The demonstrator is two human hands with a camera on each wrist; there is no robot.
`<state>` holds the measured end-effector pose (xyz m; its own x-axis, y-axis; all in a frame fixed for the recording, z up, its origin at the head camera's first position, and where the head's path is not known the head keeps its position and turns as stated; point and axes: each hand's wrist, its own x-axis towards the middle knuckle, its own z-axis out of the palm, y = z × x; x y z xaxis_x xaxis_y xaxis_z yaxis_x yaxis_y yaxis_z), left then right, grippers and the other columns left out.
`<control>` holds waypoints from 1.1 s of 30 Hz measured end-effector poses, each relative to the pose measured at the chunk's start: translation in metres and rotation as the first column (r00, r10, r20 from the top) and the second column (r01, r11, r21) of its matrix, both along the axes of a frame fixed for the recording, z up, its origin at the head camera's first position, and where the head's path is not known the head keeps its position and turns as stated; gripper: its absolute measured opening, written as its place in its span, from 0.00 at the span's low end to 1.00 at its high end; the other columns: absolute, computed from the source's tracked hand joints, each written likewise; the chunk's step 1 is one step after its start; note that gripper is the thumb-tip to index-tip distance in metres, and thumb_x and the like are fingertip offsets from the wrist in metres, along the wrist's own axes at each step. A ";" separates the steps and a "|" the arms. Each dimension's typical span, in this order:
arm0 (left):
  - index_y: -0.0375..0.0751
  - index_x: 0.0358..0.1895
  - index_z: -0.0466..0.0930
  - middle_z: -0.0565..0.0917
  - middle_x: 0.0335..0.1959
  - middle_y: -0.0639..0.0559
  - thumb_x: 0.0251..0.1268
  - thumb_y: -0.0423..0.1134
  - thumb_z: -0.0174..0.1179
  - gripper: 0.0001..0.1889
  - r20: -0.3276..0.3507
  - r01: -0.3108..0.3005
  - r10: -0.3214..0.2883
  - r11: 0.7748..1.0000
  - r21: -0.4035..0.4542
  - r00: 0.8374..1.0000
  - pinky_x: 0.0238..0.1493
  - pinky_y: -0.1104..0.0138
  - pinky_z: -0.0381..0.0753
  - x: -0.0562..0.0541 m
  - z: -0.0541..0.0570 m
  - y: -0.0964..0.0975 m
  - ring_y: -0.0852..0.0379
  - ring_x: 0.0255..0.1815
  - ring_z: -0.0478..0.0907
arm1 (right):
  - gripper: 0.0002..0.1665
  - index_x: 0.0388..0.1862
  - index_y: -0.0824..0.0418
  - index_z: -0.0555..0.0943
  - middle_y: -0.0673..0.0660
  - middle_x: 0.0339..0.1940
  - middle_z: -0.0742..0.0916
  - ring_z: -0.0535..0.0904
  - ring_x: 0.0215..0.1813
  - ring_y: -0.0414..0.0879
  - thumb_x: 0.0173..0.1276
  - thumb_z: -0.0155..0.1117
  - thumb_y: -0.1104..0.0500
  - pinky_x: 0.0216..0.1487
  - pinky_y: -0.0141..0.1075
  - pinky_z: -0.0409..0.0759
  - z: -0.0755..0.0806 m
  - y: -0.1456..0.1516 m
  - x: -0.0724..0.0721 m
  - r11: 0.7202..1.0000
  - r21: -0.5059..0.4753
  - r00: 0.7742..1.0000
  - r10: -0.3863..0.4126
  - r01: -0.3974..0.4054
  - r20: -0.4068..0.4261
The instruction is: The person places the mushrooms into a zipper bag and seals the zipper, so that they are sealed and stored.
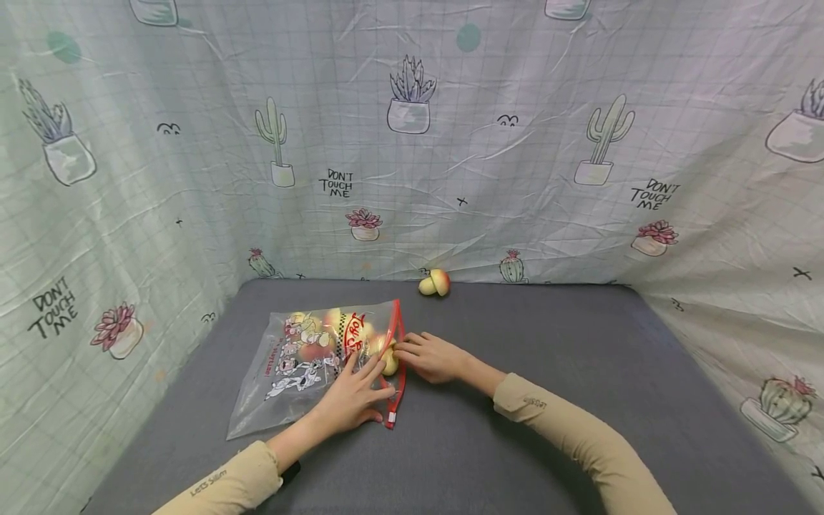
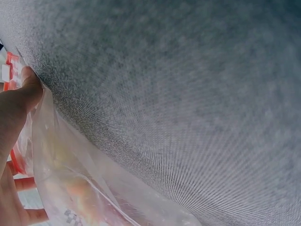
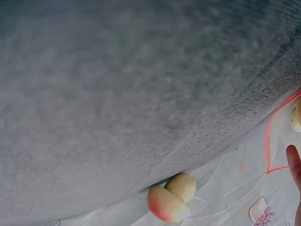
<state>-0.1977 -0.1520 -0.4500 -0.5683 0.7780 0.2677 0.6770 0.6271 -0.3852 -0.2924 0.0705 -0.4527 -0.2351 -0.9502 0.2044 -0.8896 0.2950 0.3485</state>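
Note:
A clear zip bag (image 1: 257, 400) with a red edge lies on the left of the grey surface. Several red-and-yellow toy mushrooms (image 1: 315, 352) show through its printed plastic. On the bag near its mouth rests my left hand (image 1: 350, 393), fingers spread; its thumb (image 2: 29, 87) touches the plastic. At the red-edged mouth is my right hand (image 1: 431, 356), its fingertips beside a pale yellow mushroom (image 1: 390, 361) in the opening. A straight finger (image 3: 294, 162) appears slightly apart from that mushroom (image 3: 295, 120) in the right wrist view. My right thumb is hidden.
Another toy mushroom (image 1: 435, 282) lies at the back edge of the grey table (image 1: 547, 372), against the cactus-print curtain (image 1: 463, 164). A white slider (image 1: 391, 417) sits at the near end of the bag's red zip.

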 end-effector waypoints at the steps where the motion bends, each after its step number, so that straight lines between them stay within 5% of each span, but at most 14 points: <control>1: 0.63 0.49 0.75 0.73 0.58 0.43 0.43 0.65 0.57 0.26 0.000 0.000 0.000 1.000 0.000 1.000 0.56 0.43 0.62 0.000 0.000 0.000 0.45 0.63 0.66 | 0.24 0.59 0.54 0.67 0.49 0.58 0.75 0.68 0.57 0.44 0.62 0.53 0.57 0.46 0.39 0.73 0.000 0.001 0.000 1.000 0.004 1.000 0.003 -0.003 0.002; 12: 0.63 0.50 0.76 0.72 0.59 0.43 0.43 0.64 0.58 0.27 0.005 0.009 -0.009 1.000 0.012 1.000 0.56 0.43 0.63 -0.001 -0.001 -0.001 0.45 0.63 0.65 | 0.35 0.70 0.54 0.54 0.49 0.57 0.77 0.70 0.60 0.42 0.64 0.50 0.55 0.48 0.41 0.72 -0.005 0.010 0.002 0.995 0.097 0.995 -0.012 0.002 0.103; 21: 0.62 0.49 0.76 0.74 0.57 0.43 0.40 0.64 0.59 0.27 -0.020 0.042 -0.041 0.998 0.050 0.999 0.55 0.43 0.63 -0.001 -0.002 -0.001 0.44 0.62 0.67 | 0.35 0.70 0.54 0.52 0.51 0.57 0.78 0.71 0.60 0.42 0.65 0.49 0.55 0.51 0.44 0.72 0.000 0.006 0.006 0.990 0.134 0.980 -0.070 0.046 0.185; 33: 0.63 0.48 0.75 0.73 0.57 0.43 0.41 0.66 0.59 0.27 -0.035 0.038 -0.036 0.998 0.047 0.999 0.54 0.43 0.64 0.004 0.002 -0.001 0.45 0.60 0.68 | 0.31 0.67 0.53 0.62 0.46 0.38 0.84 0.70 0.45 0.42 0.63 0.51 0.52 0.44 0.39 0.70 0.000 -0.007 0.002 0.997 0.063 0.995 -0.055 0.049 0.084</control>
<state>-0.1941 -0.1531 -0.4479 -0.5295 0.7842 0.3236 0.6871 0.6202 -0.3785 -0.2900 0.0640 -0.4530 -0.2986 -0.9464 0.1234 -0.9011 0.3221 0.2903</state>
